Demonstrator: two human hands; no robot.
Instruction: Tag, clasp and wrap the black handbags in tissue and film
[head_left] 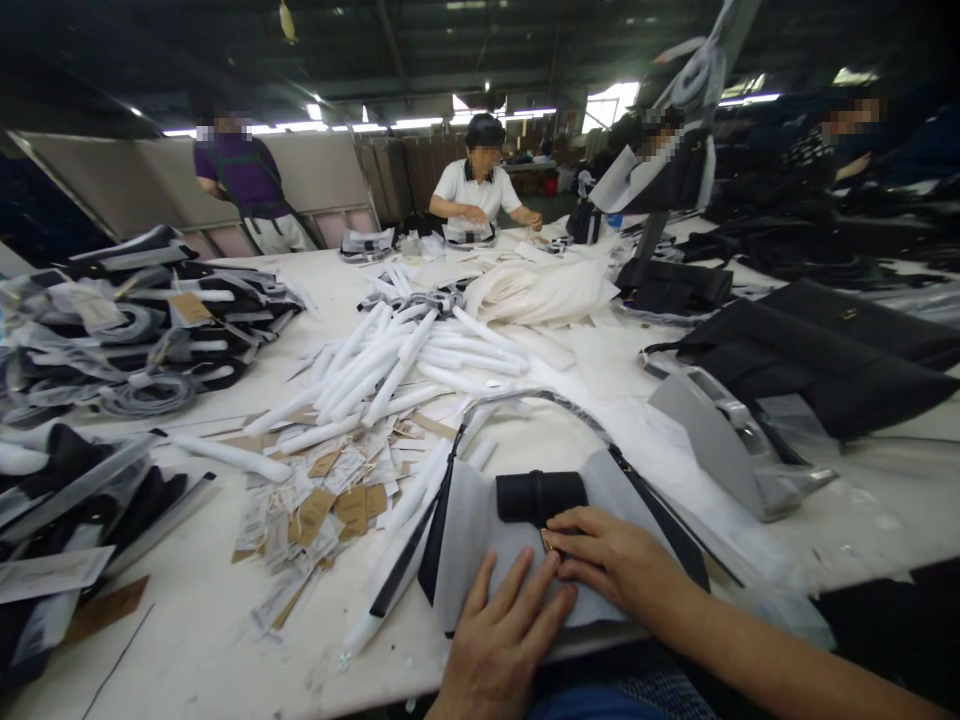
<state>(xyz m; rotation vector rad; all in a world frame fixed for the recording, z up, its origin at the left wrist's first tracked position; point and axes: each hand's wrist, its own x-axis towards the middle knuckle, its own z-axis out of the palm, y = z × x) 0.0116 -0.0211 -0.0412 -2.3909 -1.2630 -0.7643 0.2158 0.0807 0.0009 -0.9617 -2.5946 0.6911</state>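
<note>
A black handbag [429,565] lies at the table's front edge, its front covered by a pale grey sheet [469,520]. On top of the sheet sits the bag's black flap or tab piece [540,496], with a small gold-coloured clasp [550,543] below it. My left hand [510,635] rests flat on the sheet, fingers spread, its fingertips beside the clasp. My right hand [619,562] has its fingers bent together on the clasp; the fingertips partly hide it. The bag's wrapped strap [525,395] arches up behind the flap.
White foam tubes [367,370] and paper tags [352,505] lie left of the bag. Wrapped black bags [150,320] are stacked at far left. More black bags [825,350] and a metal post [660,225] stand right. A co-worker [480,190] works across the table.
</note>
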